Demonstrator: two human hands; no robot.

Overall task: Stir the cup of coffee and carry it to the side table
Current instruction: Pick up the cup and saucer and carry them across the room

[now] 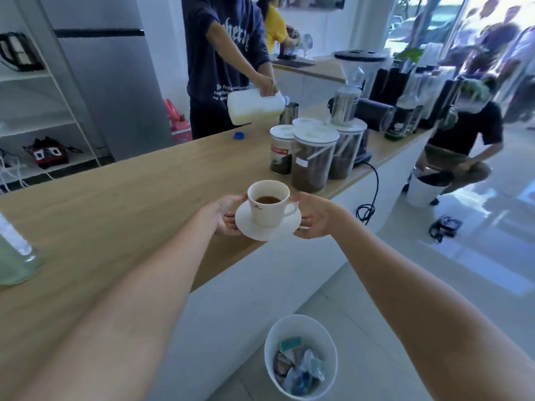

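A white cup (268,211) with dark coffee in it stands upright on a white saucer (269,231), its handle pointing right. My left hand (221,215) grips the saucer's left rim and my right hand (314,217) grips its right rim. Cup and saucer are held just over the front edge of the wooden counter (115,204). No spoon shows in the cup. No side table is in view.
Several lidded jars of coffee (314,160) and a grinder (347,108) stand on the counter behind the cup. A person (223,53) behind the counter pours from a white jug (254,107). A waste bin (301,357) sits on the floor below. Another person (460,146) crouches at right.
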